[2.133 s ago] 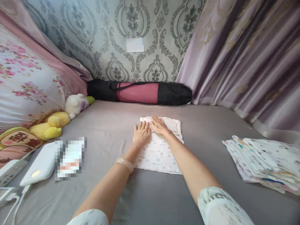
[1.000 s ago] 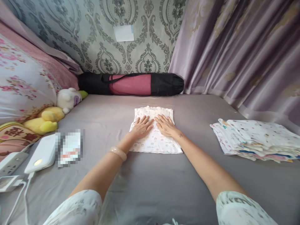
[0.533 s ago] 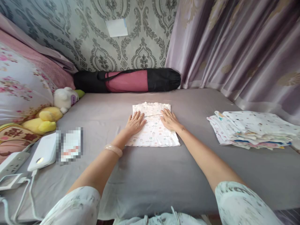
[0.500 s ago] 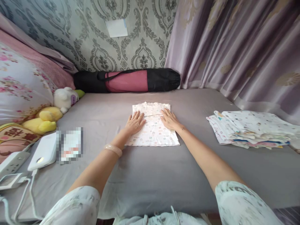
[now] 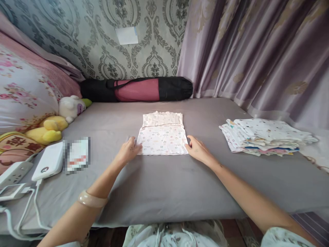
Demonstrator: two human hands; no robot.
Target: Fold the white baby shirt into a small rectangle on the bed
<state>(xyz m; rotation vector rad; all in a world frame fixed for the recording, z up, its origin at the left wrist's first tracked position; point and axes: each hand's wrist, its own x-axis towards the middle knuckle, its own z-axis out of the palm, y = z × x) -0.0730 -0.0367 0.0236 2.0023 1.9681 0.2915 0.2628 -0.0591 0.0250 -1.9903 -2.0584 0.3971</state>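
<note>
A small white garment with a pale printed pattern [image 5: 162, 139] lies flat on the grey bed sheet, its upper part folded over in a band below the scalloped top edge. At its lower left corner is my left hand [image 5: 129, 150], fingers curled and thumb on the cloth's edge. My right hand [image 5: 199, 149] grips the lower right edge in the same way, thumb and fingers bent around it. The undersides of both hands' fingers are partly hidden. A pale bangle [image 5: 92, 199] circles my left forearm.
To the right sits a stack of folded printed cloths [image 5: 264, 137]. A rolled mat in a black and red bag [image 5: 137, 90] lies along the wall. On the left are plush toys [image 5: 51, 128], a white power bank [image 5: 48, 161], a power strip [image 5: 16, 173] and white cables [image 5: 36, 206].
Both hands have come off the garment's folded upper part and moved down and outward to its lower side edges. The flat, spread fingers are now curled at the cloth.
</note>
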